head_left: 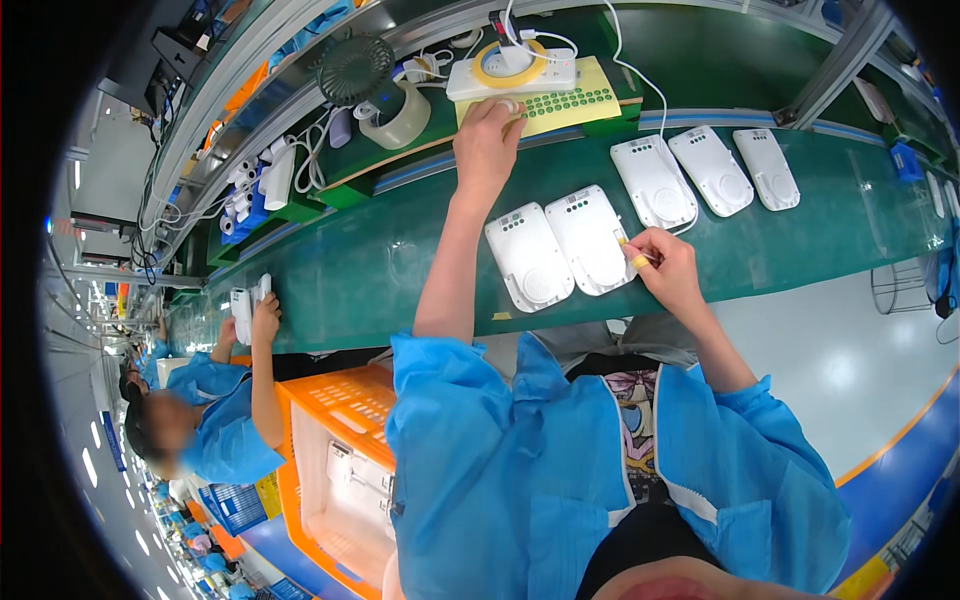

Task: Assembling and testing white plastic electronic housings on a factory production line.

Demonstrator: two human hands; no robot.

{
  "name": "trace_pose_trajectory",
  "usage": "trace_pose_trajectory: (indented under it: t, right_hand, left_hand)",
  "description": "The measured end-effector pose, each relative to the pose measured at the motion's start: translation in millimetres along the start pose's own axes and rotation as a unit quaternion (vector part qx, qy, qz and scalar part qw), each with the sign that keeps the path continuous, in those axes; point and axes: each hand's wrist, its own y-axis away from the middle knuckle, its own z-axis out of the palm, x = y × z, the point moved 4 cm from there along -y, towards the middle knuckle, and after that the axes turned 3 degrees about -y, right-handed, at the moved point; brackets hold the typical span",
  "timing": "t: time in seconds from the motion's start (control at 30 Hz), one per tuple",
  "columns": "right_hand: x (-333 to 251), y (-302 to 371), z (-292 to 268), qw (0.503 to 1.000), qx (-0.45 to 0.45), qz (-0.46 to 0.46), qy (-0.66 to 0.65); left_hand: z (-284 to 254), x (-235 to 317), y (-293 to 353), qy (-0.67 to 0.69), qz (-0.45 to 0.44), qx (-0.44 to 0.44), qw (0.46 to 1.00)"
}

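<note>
My left hand point(486, 150) reaches up to the shelf, fingers bent together over the left end of a yellow sheet point(600, 92) bearing rows of small green round stickers. A small whitish bit shows at its fingertips, too small to name. My right hand point(668, 268), with yellow wraps on its fingers, pinches the end of a white cable point(657, 85) at the right edge of a white flat device point(588, 240). A matching white device point(530, 258) lies against that one's left side. Both lie with a round grille and a row of small dark buttons facing up.
Three more white devices point(655, 182) point(711, 170) point(766, 168) lie to the right on the green bench point(400, 260). A power strip point(470, 78) with a yellow tape roll point(490, 66) and a fan point(357, 72) stand on the shelf. An orange crate point(350, 390) and a co-worker point(225, 400) are at left.
</note>
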Motion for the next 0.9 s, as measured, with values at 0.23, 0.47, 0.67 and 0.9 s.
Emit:
trace_pose_trajectory:
  t: [0.23, 0.47, 0.67, 0.9]
  right_hand:
    - [-1, 2, 1, 1.0, 0.001, 0.005, 0.005]
    - [-3, 3, 0, 1.0, -0.003, 0.014, 0.007]
    - [-2, 0, -1, 0.999, -0.012, 0.037, 0.0]
    - [-3, 2, 0, 0.999, -0.013, 0.036, -0.013]
  left_hand:
    - [5, 1, -3, -0.063, 0.008, -0.004, 0.998]
    - [-2, 18, 10, -0.05, 0.028, 0.036, 0.998]
    - [21, 28, 61, 0.196, -0.174, -0.18, 0.948]
    - [46, 36, 83, 0.189, -0.196, -0.2, 0.941]
